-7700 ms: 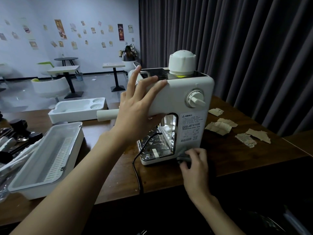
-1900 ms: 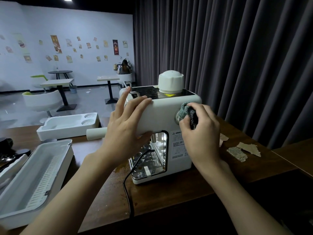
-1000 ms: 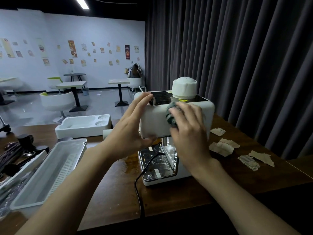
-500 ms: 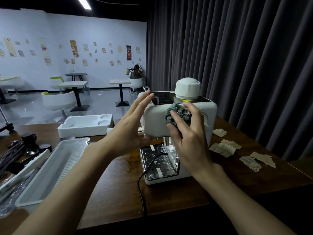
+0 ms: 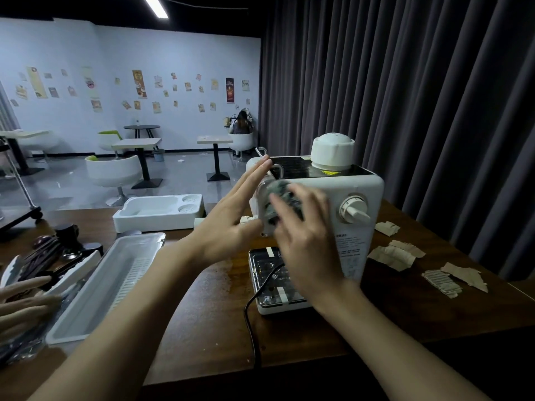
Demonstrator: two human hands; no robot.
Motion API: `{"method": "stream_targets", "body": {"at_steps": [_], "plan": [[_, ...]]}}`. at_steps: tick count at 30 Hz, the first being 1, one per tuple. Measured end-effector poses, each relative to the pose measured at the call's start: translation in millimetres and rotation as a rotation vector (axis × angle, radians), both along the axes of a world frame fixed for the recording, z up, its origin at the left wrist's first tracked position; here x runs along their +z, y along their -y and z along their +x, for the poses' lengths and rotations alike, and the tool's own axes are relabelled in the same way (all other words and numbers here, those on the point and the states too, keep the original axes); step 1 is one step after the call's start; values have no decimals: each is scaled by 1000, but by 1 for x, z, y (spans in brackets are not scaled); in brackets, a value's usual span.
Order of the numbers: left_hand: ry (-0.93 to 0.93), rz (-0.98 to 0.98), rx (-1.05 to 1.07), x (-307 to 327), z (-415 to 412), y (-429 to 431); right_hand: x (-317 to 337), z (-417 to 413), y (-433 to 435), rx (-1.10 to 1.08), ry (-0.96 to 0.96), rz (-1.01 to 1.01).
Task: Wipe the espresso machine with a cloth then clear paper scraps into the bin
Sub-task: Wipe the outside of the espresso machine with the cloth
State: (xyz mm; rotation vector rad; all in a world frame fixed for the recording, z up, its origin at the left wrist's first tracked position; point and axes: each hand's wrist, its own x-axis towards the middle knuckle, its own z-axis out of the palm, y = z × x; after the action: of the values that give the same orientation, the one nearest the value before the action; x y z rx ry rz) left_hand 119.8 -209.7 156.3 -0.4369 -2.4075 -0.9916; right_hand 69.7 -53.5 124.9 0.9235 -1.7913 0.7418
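Note:
A white espresso machine (image 5: 359, 186) stands on the wooden table (image 5: 202, 328), its dial facing me. My right hand (image 5: 307, 241) holds a dark green cloth (image 5: 279, 198) against the machine's front left face; hand and cloth are blurred by motion. My left hand (image 5: 231, 224) is beside the machine's left edge, fingers straight and pointing up, palm toward the machine. Several torn brown paper scraps (image 5: 390, 256) lie on the table to the right of the machine. No bin is in view.
A black power cord (image 5: 250, 319) runs from the machine over the table's front edge. A long white tray (image 5: 107, 285) lies at left, a white moulded tray (image 5: 156, 212) behind it, dark utensils (image 5: 49, 256) at far left. Dark curtains hang behind the table.
My right hand has slid the cloth leftward across the machine's front, uncovering the dial. My left hand has come off the machine's top edge and now stands straight beside it.

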Motion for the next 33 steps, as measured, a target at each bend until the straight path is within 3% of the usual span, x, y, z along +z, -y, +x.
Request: {"method": "stream_targets", "body": {"at_steps": [3,7,12,17,21,26,30,33], "plan": [[29,17,-6,3,3,0,-1,-11,-8,65,-116,149],[11,-49,21,4,5,-2,-7,-14,-11,-15,63,-166],[3,-59,39,3,5,-5,-26,-19,-20,72,-110,175],[-10,-53,48,-1,2,-4,-21,-16,-21,-8,178,-293],[-27,-66,50,-4,0,-3,-26,-15,-19,84,87,-102],[-20,-61,58,-3,1,-4,-20,-11,-14,39,237,-402],[-24,-35,58,-2,3,-7,-25,-11,-10,132,125,-120],[-18,-20,58,-1,3,-8,-20,-20,-16,108,177,-327]]}}
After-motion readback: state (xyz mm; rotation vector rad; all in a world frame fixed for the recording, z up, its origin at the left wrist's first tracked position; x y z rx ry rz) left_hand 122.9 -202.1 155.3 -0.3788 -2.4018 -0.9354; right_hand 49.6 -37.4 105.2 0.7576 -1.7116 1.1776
